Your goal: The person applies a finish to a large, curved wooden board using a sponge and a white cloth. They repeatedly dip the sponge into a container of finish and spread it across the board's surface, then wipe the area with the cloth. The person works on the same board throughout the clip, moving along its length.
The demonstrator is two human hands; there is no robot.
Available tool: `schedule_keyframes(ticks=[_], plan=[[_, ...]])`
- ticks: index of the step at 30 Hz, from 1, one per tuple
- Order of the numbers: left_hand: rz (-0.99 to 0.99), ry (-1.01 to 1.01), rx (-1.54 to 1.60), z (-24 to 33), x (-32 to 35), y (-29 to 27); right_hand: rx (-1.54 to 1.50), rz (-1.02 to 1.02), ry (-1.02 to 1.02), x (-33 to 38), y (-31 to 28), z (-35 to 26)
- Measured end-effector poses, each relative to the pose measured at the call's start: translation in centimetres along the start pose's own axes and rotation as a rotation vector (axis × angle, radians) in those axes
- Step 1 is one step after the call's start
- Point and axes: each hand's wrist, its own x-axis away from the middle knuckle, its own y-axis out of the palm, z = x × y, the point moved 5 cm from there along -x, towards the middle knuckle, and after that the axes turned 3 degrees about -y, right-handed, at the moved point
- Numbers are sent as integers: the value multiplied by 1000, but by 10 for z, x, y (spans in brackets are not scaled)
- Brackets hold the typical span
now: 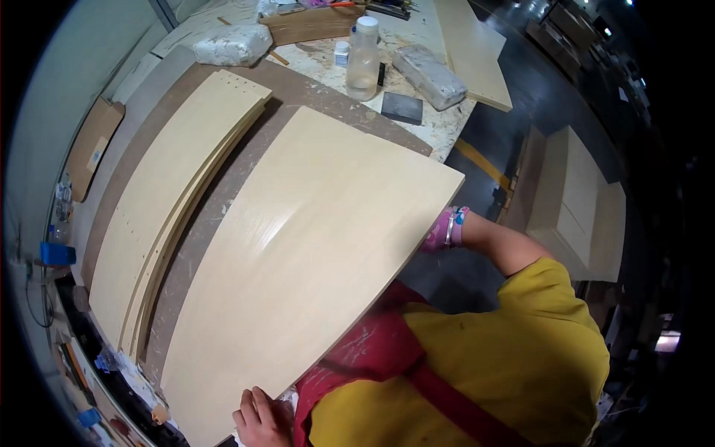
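A large pale wood panel with a smooth, slightly shiny face reaches from the table out over my lap. My left hand is closed at the panel's near left edge, fingertips bent over the top face. On the other side, my right hand, in a pink patterned covering, goes behind the panel's right edge. Its fingers are hidden there. Left of this panel lies a stack of similar pale panels, with small drilled holes along the ends and edges.
Brown board covers part of the worktable. Behind stand a clear bottle with a white cap, a small white jar, a grey block and two wrapped bundles. More pale panels stand to the right beyond the floor.
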Motion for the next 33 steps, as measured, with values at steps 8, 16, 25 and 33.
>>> schedule_keyframes(ticks=[8, 16, 25, 33], plan=[[174, 45, 15, -46, -18, -17, 72, -331, 262, 4, 9, 16], [169, 205, -71, -159, -129, -38, -638, -121, 188, -56, -7, -24], [142, 55, -161, -192, -201, -158, -1910, 193, 224, -201, 75, -29], [-14, -108, 52, -274, -240, -137, -1919, 274, 45, -346, 70, -79]])
